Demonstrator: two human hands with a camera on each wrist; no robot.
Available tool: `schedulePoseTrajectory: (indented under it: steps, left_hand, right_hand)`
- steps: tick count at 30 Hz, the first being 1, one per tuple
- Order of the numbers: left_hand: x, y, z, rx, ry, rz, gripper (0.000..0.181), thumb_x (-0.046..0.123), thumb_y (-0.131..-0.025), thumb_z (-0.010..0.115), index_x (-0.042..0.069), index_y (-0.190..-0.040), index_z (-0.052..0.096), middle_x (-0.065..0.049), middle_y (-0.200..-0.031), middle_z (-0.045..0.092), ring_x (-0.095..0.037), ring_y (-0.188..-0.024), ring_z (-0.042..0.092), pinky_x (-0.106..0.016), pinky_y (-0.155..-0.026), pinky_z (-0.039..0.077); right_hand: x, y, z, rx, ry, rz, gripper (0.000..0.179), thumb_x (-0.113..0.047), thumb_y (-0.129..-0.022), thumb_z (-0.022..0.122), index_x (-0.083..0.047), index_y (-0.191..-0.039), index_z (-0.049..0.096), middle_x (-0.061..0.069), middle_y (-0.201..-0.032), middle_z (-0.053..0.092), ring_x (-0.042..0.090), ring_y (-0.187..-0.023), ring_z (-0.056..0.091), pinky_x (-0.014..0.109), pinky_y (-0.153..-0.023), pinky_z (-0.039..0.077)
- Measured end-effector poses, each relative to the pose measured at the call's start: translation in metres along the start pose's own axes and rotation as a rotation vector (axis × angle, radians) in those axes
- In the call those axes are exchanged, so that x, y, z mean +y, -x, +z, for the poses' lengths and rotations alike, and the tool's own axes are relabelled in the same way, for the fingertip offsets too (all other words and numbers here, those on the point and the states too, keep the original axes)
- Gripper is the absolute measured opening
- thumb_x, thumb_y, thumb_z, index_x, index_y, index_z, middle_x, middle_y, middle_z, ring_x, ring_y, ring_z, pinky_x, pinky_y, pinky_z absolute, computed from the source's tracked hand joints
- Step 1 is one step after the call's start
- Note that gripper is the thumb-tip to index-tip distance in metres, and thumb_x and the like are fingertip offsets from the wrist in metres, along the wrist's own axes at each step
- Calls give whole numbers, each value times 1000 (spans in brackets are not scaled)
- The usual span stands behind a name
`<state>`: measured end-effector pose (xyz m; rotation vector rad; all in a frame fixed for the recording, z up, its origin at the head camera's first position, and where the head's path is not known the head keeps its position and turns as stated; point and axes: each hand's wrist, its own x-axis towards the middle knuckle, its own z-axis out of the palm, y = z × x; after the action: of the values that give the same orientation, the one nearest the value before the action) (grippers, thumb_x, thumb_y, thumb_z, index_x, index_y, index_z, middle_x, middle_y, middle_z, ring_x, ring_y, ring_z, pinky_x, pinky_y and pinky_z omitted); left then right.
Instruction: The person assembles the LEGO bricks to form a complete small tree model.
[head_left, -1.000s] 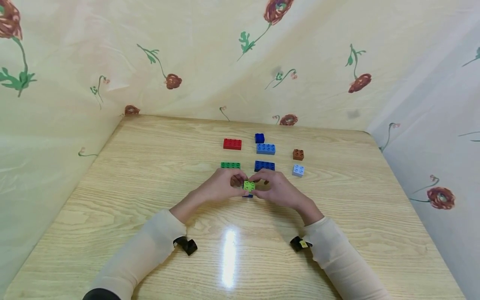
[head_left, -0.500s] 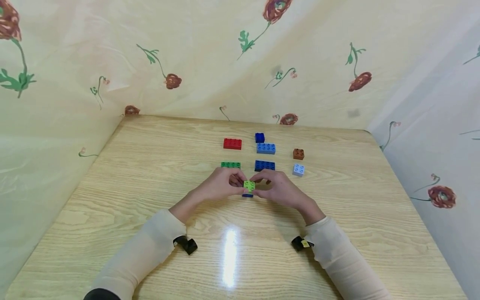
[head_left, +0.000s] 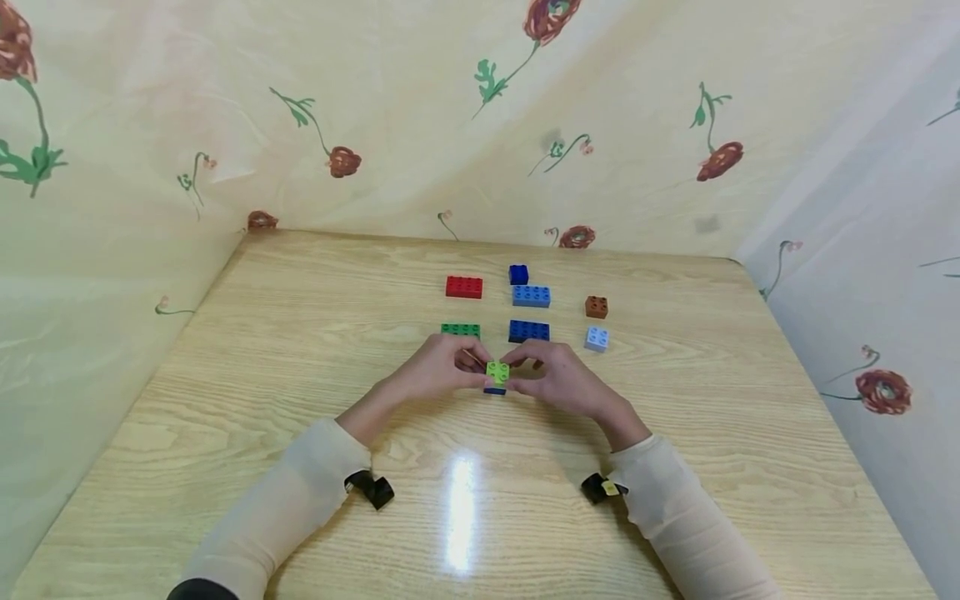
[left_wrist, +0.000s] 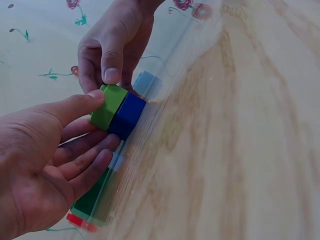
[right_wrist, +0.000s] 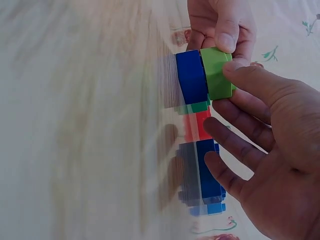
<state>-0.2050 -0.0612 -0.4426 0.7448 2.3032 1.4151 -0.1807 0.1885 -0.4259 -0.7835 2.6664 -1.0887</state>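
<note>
Seven studded building bricks lie beyond the hands in the head view, on a wood-grain table backed by a flower-printed sheet: red brick, small navy brick, mid-blue brick just before it, large navy brick, green brick, brown brick, pale-blue brick. The left hand, hiding the green brick's near edge, and the right hand pinch a four-stud lime brick over a blue brick. In the left wrist view, a thin dark seam divides lime from blue; both thumbs meet the lime brick. In the right wrist view, the right hand's lower fingers spread apart, and red and navy bricks show past them.
</note>
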Motion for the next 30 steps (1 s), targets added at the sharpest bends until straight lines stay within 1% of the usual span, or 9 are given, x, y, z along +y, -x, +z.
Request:
schedulePoseTrajectory:
  steps: [8, 17, 26, 30]
  left_hand:
    - [2, 2, -1, 1, -16, -22, 24, 24, -89, 83, 15, -108, 73, -3, -108, 75, -13, -96, 74, -29, -85, 62]
    - [1, -1, -2, -2, -31, 1, 23, 23, -89, 83, 14, -108, 73, -2, -105, 76, -12, -93, 73, -27, -84, 61]
    - [1, 1, 0, -11, -33, -8, 22, 21, -90, 82, 13, -108, 72, -3, -103, 76, -12, -91, 73, -26, -83, 61]
    - [2, 0, 2, -8, -44, 2, 22, 21, -90, 82, 12, -108, 72, -3, -104, 76, -12, -92, 73, -26, -83, 61]
  right_hand:
    - [0, -2, 1, -19, -6, 26, 28, -19, -93, 78, -16, -120, 74, 0, -118, 74, 19, -111, 67, 45, -96, 58]
    - [-2, -2, -2, -20, 15, -7, 28, -17, -93, 78, -14, -120, 74, 2, -117, 74, 21, -111, 68, 46, -96, 58]
    - [-3, -3, 0, -32, 69, -45, 26, -15, -94, 76, -13, -120, 73, 1, -114, 74, 18, -104, 67, 38, -90, 58]
    - [-1, -2, -2, -22, 67, -55, 27, -15, -93, 78, -13, -119, 74, 0, -111, 74, 19, -103, 68, 38, -88, 59]
